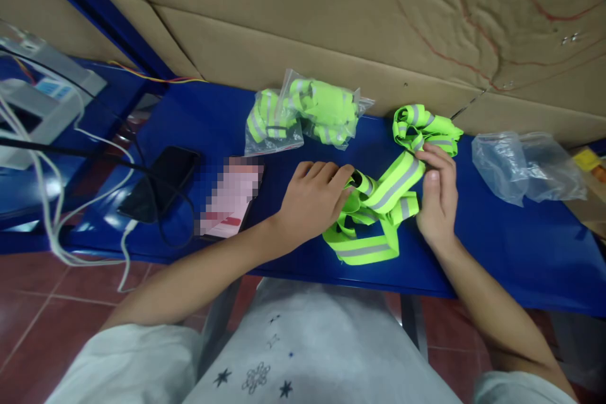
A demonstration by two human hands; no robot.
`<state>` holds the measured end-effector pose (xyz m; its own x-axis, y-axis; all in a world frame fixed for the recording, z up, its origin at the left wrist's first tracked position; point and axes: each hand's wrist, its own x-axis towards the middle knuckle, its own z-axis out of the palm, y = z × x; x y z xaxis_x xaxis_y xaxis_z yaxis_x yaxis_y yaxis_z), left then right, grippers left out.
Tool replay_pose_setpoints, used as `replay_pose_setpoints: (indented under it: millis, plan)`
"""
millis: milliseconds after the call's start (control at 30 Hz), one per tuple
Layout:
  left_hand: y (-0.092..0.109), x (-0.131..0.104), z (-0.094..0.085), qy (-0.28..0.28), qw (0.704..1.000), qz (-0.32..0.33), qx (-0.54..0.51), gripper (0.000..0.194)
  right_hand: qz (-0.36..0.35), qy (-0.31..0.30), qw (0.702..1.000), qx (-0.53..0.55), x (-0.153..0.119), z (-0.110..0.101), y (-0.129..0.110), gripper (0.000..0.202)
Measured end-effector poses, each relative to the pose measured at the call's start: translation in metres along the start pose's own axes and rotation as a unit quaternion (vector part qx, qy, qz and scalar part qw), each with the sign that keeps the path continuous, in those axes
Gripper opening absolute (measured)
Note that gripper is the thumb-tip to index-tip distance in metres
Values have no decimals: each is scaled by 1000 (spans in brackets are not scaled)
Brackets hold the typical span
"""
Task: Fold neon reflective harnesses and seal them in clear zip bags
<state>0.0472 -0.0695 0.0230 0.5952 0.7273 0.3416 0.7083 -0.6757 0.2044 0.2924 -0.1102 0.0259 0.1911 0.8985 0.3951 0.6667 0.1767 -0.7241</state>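
Note:
A neon-yellow reflective strap (369, 249) with a grey stripe lies in loose loops on the blue table, between my two hands. My left hand (315, 202) is closed over the left part of the strap, its fingertips bent down onto the loops. At the strap's upper right end, my right hand (438, 199) has its fingers curled with the thumb near them, holding the edge. Just beyond my right fingers sits a second bundle of reflective strap (426, 129), folded and unbagged.
Clear zip bags (324, 110) packed with neon straps lie at the back. Clear plastic bags (528, 167) rest at right. A phone with a lit, blurred screen (231, 196), a black device (161, 183) and white cables (52, 202) are at left. Cardboard (293, 25) lines the back.

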Motion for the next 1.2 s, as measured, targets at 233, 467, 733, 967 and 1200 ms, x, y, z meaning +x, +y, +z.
replay_pose_setpoints:
  millis: [233, 467, 733, 967, 1200]
  plan:
    - [4, 1, 3, 0, 1000, -2, -12, 33, -291, -53, 945, -140, -20, 0, -11, 46]
    - [-3, 10, 2, -41, 973, -109, -201, 32, -306, -91, 906, -277, -9, 7, -5, 36]
    - [-11, 11, 0, -72, 882, -180, -431, 36, -223, -20, 935, -276, -4, -14, -1, 49]
    - [-7, 10, -5, -136, 864, -99, -474, 40, -324, -188, 887, -272, -7, -1, -3, 69]
    - [-4, 8, -3, -123, 888, -62, -439, 40, -307, -181, 909, -216, 4, -9, 10, 57]
